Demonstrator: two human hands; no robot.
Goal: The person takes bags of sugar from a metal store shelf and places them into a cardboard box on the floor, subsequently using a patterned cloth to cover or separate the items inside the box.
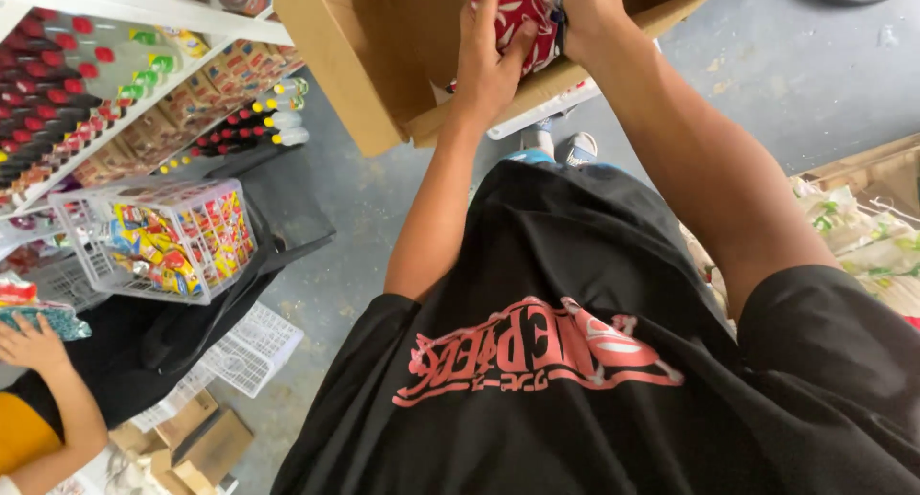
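Observation:
Both my hands reach into an open cardboard box [345,64] at the top of the view. My left hand [487,64] lies with its fingers spread on a red packet with a white pattern [517,11] inside the box. My right hand [585,6] grips the same packet at its right edge, and the frame's top cuts off part of that hand. Below the arms I see my black shirt with a red print [575,361] and my shoes [561,148] on the grey floor.
White shelves [125,83] at left carry bottles with red and green caps. A white wire basket [158,236] holds colourful packets. Another person's hand [34,346] shows at lower left. Flat cardboard pieces [206,442] lie on the floor. Printed bags [862,236] sit at right.

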